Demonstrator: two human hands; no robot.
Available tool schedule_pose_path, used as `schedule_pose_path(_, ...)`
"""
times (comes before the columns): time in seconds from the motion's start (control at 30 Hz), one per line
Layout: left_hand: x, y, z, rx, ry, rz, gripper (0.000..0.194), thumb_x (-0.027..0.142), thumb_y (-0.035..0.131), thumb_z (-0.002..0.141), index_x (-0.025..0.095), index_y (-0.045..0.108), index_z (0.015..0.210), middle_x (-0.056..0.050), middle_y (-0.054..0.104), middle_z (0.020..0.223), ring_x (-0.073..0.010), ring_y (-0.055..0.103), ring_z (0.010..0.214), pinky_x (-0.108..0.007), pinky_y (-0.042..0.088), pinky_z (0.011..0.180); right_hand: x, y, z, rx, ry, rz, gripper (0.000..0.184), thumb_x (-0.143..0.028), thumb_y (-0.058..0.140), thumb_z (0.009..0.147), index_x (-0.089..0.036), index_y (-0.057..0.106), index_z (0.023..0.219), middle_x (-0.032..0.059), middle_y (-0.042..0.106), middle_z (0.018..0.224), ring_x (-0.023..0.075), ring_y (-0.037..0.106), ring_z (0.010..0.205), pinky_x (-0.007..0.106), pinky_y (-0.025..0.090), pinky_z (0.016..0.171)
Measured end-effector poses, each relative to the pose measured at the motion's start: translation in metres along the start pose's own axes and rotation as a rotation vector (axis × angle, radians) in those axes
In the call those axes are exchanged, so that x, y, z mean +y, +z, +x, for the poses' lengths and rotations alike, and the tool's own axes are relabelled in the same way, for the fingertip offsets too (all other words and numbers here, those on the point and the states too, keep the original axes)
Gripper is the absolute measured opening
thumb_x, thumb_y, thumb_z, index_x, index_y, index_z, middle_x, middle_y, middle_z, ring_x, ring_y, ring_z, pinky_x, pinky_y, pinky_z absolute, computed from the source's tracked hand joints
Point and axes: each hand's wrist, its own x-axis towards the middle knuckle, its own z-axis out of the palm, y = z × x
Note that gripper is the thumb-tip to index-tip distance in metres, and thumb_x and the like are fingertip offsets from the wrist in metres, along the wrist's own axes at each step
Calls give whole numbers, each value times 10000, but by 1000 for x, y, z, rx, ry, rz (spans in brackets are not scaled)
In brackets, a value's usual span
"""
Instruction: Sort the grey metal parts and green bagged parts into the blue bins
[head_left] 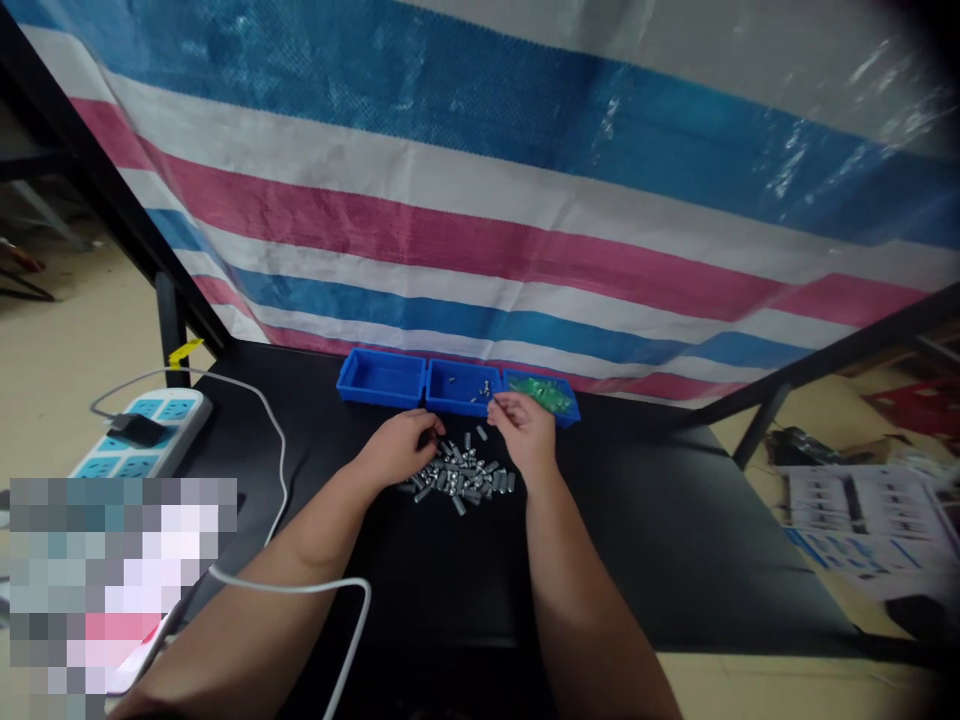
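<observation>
A loose pile of small grey metal cylinders (465, 475) lies on the black table between my hands. At the pile's upper left edge is my left hand (405, 445), its fingers curled inward; what they hold, if anything, is hidden. My right hand (525, 430) is pinched closed at the front right corner of the middle blue tray (450, 405), and anything between its fingertips is too small to name. A few tiny shiny metal pieces (485, 390) lie in that tray. Beside it, the right blue tray (571, 412) holds green pieces (544, 392), partly behind my right hand.
The left blue tray (381, 380) adjoins the middle one. A white power strip (180, 425) with a black plug (136, 430) sits at the left. A white cable (285, 585) crosses my left forearm. Behind the trays hangs a striped plastic sheet (450, 230).
</observation>
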Motion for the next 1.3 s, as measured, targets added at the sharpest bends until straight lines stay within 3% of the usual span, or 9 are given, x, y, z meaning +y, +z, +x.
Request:
schedule_pose_path(0.1, 0, 0, 0, -1, 5, -9, 257, 86, 566, 783, 192, 679, 988, -43, 676, 912, -180, 628, 821, -288, 486, 745, 4, 14, 7, 149, 37, 63, 381, -416, 749, 788, -171, 677, 1071, 37, 708, 804, 185, 715, 676, 341, 634, 678)
schedule_pose_path(0.3, 0, 0, 0, 15, 15, -10, 252, 88, 559, 787, 197, 678, 981, -40, 677, 911, -175, 636, 827, -281, 488, 760, 4, 13, 5, 206, 5, 41, 240, -383, 742, 784, -178, 651, 869, 36, 686, 758, 181, 695, 655, 329, 635, 636)
schedule_pose_path(0.47, 0, -1, -1, 23, 10, -11, 251, 92, 560, 785, 195, 677, 981, -42, 676, 907, -184, 634, 848, -289, 493, 768, 9, 5, 2, 189, -34, -34, 170, -334, 715, 794, -176, 670, 838, 46, 697, 768, 191, 709, 691, 345, 628, 707)
schedule_pose_path(0.77, -1, -3, -1, 42, -19, 8, 246, 103, 566, 787, 195, 678, 985, -43, 678, 910, -186, 634, 840, -294, 495, 760, -12, 7, -3, 333, -324, -148, 141, -300, 668, 855, -194, 730, 922, 92, 659, 1011, 215, 701, 923, 375, 640, 855)
schedule_pose_path(1.0, 1, -1, -1, 34, -7, 5, 255, 87, 566, 775, 195, 677, 977, -47, 684, 917, -196, 642, 864, -304, 499, 781, -13, 10, -6, 304, -349, -118, 236, -302, 643, 872, -207, 733, 1069, 118, 595, 1126, 225, 693, 924, 429, 635, 904)
schedule_pose_path(1.3, -3, 1, -1, 28, 15, -12, 263, 89, 559, 776, 190, 675, 989, -44, 676, 902, -186, 632, 837, -293, 489, 755, -11, 7, -7, 285, -325, -199, 93, -275, 634, 858, -201, 687, 879, 88, 624, 969, 216, 663, 879, 393, 616, 823)
